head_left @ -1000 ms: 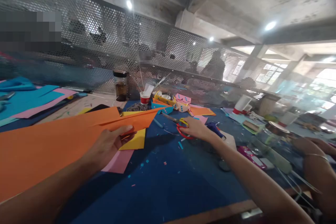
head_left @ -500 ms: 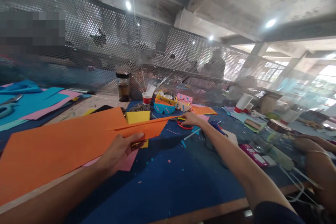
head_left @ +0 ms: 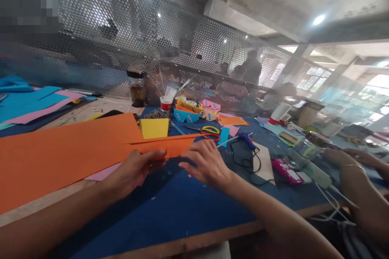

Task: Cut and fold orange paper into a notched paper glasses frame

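A large sheet of orange paper (head_left: 91, 149), partly cut into a narrow flap at its right end, is pinched in my left hand (head_left: 136, 170), thumb on top. My right hand (head_left: 206, 162) is at the flap's right tip, thumb and fingers apart; whether the fingertips touch the paper is hard to tell. Just beyond lie scissors with yellow and red handles (head_left: 212, 130), their lower part overlapped by the paper. A yellow paper piece (head_left: 154, 128) shows behind the orange sheet, and pink paper (head_left: 103, 173) peeks out beneath it.
Paper glasses (head_left: 186, 116), a paper cup (head_left: 166, 103) and a dark-filled jar (head_left: 137, 91) stand at the back. To the right are a glue gun (head_left: 246, 139) with its cord, a magenta case (head_left: 287, 171), a glass jar (head_left: 306, 151) and another person's arms (head_left: 354, 174).
My right hand has left the scissors and come back toward me, to the tip of the orange paper. The scissors now lie on the table. My left hand still grips the paper.
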`<state>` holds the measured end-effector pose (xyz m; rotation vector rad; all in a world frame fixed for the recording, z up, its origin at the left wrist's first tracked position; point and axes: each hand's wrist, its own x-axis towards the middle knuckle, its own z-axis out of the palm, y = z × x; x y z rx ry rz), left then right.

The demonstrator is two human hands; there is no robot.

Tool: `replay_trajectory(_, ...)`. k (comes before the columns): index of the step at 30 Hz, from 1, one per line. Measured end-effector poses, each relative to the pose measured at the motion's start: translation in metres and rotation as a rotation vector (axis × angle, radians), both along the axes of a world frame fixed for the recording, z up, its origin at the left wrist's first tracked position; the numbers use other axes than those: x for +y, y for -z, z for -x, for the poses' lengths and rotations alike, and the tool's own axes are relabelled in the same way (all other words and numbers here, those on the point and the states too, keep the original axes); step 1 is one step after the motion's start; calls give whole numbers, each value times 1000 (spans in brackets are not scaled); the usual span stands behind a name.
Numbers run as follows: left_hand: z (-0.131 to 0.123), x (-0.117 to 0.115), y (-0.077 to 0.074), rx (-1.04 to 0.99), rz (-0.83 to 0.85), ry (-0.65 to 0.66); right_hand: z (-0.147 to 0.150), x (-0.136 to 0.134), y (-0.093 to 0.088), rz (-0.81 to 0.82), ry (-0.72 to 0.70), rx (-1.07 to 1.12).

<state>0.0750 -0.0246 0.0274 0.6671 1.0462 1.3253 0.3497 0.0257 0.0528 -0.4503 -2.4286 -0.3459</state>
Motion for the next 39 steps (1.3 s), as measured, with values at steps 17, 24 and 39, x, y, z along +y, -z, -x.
replay_trajectory(17, -6, -12, 10, 113, 35, 173, 7, -11, 25, -41, 47, -106)
replay_trajectory(24, -5, -14, 8, 179, 39, 244, 0, -12, 22, -19, 34, -93)
replay_trajectory(39, 11, -34, 43, 199, -17, 143, 1, -11, 37, 149, 24, -56)
